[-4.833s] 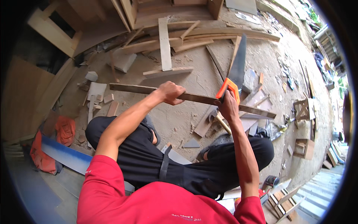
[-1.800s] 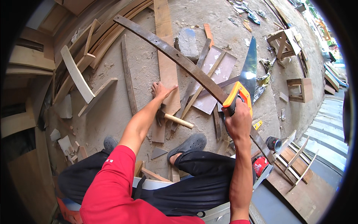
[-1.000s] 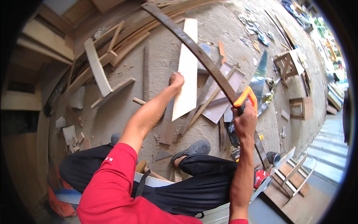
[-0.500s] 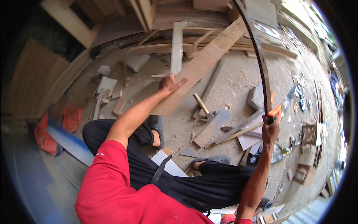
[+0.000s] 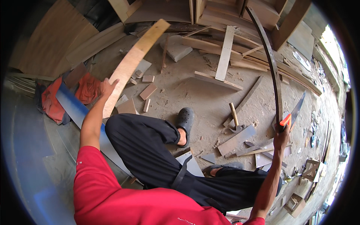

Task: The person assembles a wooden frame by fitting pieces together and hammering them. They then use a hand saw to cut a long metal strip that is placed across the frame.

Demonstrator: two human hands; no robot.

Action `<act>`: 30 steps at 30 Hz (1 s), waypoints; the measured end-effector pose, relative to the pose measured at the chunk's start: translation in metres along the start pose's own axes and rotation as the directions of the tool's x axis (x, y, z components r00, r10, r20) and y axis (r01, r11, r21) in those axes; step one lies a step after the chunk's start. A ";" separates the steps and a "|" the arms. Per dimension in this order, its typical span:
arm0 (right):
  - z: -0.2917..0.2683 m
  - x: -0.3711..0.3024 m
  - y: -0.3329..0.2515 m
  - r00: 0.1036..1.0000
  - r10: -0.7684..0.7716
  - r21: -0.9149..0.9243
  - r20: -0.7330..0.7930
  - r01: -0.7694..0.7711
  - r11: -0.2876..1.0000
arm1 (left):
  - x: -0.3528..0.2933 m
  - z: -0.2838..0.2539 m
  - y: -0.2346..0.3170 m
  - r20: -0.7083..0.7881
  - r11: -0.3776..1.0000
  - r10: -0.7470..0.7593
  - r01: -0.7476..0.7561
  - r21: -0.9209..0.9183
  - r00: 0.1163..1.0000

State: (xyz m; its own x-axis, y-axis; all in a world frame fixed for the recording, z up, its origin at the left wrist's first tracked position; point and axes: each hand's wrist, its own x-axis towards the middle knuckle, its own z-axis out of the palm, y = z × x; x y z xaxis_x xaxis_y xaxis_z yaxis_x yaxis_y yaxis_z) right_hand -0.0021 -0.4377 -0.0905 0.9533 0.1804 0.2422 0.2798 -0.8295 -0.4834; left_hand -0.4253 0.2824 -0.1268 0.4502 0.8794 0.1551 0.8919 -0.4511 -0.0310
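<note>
My left hand is closed on the edge of a pale wooden plank, which slants up and away beside my left knee. My right hand, out to the right, grips the orange and black handle of a handsaw; its blade points away to the far right. The same hand also holds the near end of a long, narrow dark strip that reaches to the back. I cannot tell whether that strip is wood or metal. A hammer lies on the floor between my hands.
Offcuts lie near my feet. A white strip meets a narrow board farther back, near stacked lumber. An orange and dark bag and a long blue-white board are at my left. Wooden cabinet frames stand behind.
My left hand has carried the plank left, away from the white strip and over to beside my left knee. My right hand still holds the handsaw and dark strip. The view has shifted.
</note>
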 end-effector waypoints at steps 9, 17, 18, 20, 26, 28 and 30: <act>0.033 -0.016 0.003 0.990 -0.006 -0.013 0.139 0.008 1.000 | 0.000 0.011 0.038 0.030 0.988 0.029 -0.033 0.150 0.999; 0.002 -0.043 0.037 0.995 0.072 -0.059 0.074 -0.068 0.996 | -0.071 0.079 0.313 0.230 0.738 0.674 -0.651 -0.179 0.702; -0.002 -0.049 0.045 0.994 0.094 -0.056 0.053 -0.091 0.994 | -0.090 0.095 0.348 0.233 0.704 0.710 -0.661 -0.259 0.665; -0.012 -0.064 0.063 0.995 0.101 -0.074 0.008 -0.100 0.992 | -0.150 0.096 0.422 0.290 0.652 0.758 -0.679 -0.337 0.584; -0.006 -0.127 0.129 0.977 0.213 -0.088 -0.024 -0.214 0.973 | -0.337 0.148 0.546 0.387 0.547 0.835 -0.512 -0.662 0.391; -0.003 -0.147 0.147 0.961 0.278 -0.135 -0.013 -0.277 0.951 | -0.380 0.159 0.573 0.424 0.525 0.851 -0.466 -0.713 0.310; 0.003 -0.164 0.168 0.936 0.352 -0.135 0.025 -0.346 0.929 | -0.418 0.157 0.593 0.468 0.542 0.840 -0.428 -0.723 0.274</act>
State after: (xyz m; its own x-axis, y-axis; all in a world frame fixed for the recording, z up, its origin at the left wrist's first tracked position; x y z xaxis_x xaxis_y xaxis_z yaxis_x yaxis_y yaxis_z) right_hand -0.1110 -0.6049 -0.2139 0.9933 -0.1099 0.0356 -0.0850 -0.9041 -0.4188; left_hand -0.0781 -0.3286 -0.3646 0.8929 -0.0668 -0.4452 0.2598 -0.7312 0.6308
